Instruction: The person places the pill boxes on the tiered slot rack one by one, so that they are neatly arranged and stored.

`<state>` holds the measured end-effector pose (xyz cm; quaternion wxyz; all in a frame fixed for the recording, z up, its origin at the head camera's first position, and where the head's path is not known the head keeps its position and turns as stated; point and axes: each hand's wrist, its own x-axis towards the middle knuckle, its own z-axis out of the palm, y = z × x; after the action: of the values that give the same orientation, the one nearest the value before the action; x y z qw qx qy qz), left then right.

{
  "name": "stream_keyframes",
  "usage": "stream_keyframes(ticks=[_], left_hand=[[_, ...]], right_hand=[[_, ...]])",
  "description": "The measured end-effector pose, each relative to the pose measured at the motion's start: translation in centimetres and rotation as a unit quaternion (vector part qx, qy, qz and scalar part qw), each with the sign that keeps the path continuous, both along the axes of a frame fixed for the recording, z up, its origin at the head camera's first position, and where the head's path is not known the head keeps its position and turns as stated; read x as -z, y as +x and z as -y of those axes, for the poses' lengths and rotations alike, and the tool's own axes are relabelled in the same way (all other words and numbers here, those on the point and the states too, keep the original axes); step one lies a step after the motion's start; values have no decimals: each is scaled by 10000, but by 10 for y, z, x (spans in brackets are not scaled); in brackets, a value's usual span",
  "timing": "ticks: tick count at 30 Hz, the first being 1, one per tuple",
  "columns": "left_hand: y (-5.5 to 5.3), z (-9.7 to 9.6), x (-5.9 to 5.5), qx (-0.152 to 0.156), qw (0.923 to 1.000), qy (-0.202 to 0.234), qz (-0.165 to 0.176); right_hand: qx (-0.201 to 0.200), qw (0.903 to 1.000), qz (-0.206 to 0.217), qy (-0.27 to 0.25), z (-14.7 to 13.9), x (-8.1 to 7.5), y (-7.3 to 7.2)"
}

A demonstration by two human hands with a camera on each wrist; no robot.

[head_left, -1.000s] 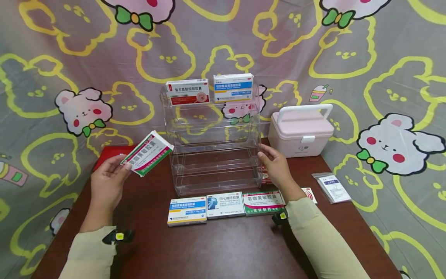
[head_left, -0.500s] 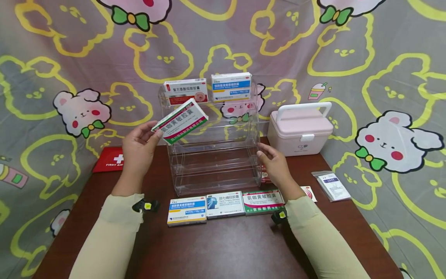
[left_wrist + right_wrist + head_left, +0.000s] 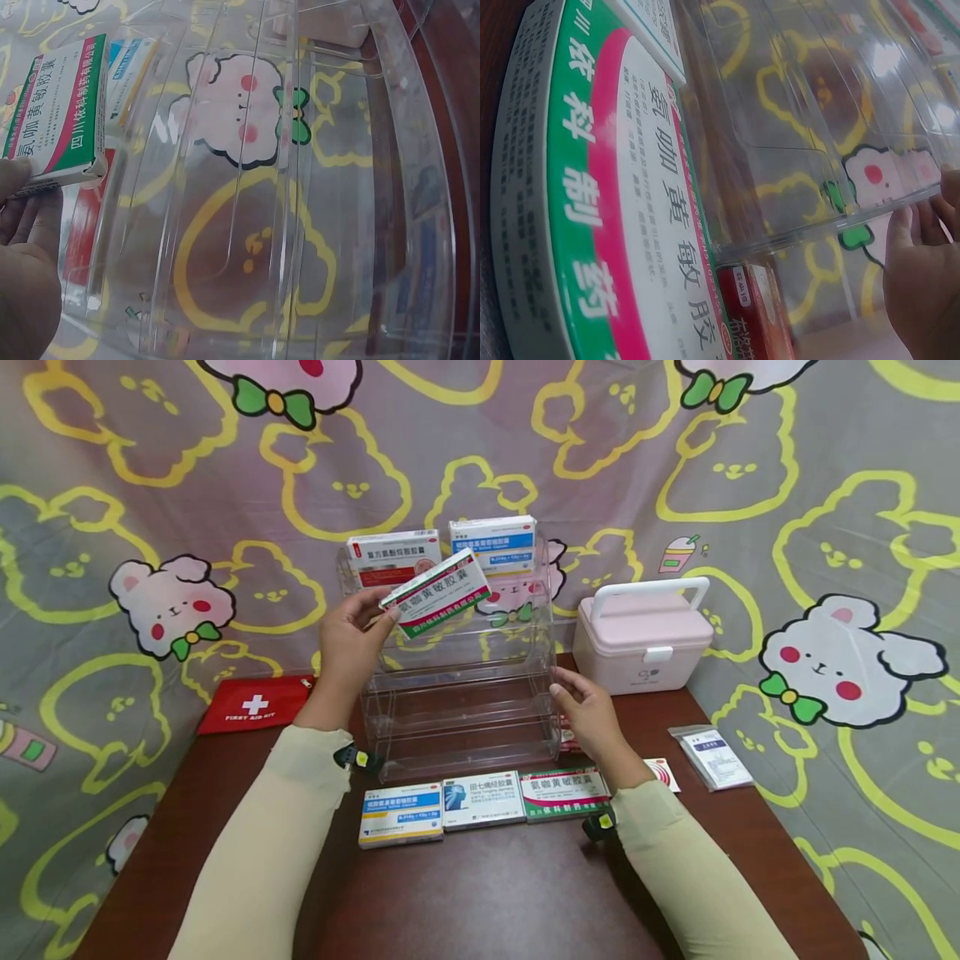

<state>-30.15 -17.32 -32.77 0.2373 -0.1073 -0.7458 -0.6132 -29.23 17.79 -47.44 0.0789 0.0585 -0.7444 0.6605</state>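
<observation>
My left hand (image 3: pixel 351 639) pinches one end of a white, green and magenta medicine box (image 3: pixel 442 597), thumb in front. The box is tilted, its right end higher, in front of the upper tiers of a clear tiered display rack (image 3: pixel 465 724). In the left wrist view the same medicine box (image 3: pixel 67 112) stands out at upper left. My right hand (image 3: pixel 591 714) grips the rack's right side edge between thumb and fingers. On the top tier stand a red-and-white medicine box (image 3: pixel 367 554) and a blue-and-white one (image 3: pixel 487 539), the first partly covered by the held box.
Before the rack lie a blue-and-yellow box (image 3: pixel 401 814), a white box (image 3: pixel 483 802) and a green-and-white box (image 3: pixel 562 795). A red box (image 3: pixel 754 315) is by the rack's right side. Around are a red first aid pouch (image 3: pixel 255 703), pink case (image 3: pixel 645 647) and bagged pack (image 3: pixel 716 760).
My left hand has carried the medicine box rightward and up, from beside the rack to in front of its upper tiers. The right hand has stayed at the rack's side.
</observation>
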Motion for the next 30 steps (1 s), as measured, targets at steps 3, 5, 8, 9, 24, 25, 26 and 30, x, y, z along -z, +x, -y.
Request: stream_keyframes(ticks=[3, 5, 8, 9, 24, 25, 26, 30], left_hand=[[-7, -7, -3, 5, 10000, 11, 79], [-11, -11, -6, -29, 9999, -70, 138], [-17, -16, -7, -112, 9995, -256, 125], [-19, -18, -7, -141, 9993, -333, 103], [-30, -39, -8, -340, 9923, -1151, -312], [-30, -41, -8, -344, 9915, -1215, -303], [-31, -43, -8, -341, 9911, -1260, -271], [-33, -50, -7, -307, 9899, -1384, -69]], right_hand=[[-2, 10000, -6, 20, 0, 0, 0], [7, 10000, 5, 21, 0, 0, 0], [8, 10000, 44, -28, 0, 0, -1], [-5, 10000, 68, -36, 0, 0, 0], [26, 10000, 78, -37, 0, 2, 0], [21, 9999, 87, -61, -1, 1, 0], [9, 9999, 101, -92, -1, 1, 0], [-57, 9997, 156, -182, -1, -1, 1]])
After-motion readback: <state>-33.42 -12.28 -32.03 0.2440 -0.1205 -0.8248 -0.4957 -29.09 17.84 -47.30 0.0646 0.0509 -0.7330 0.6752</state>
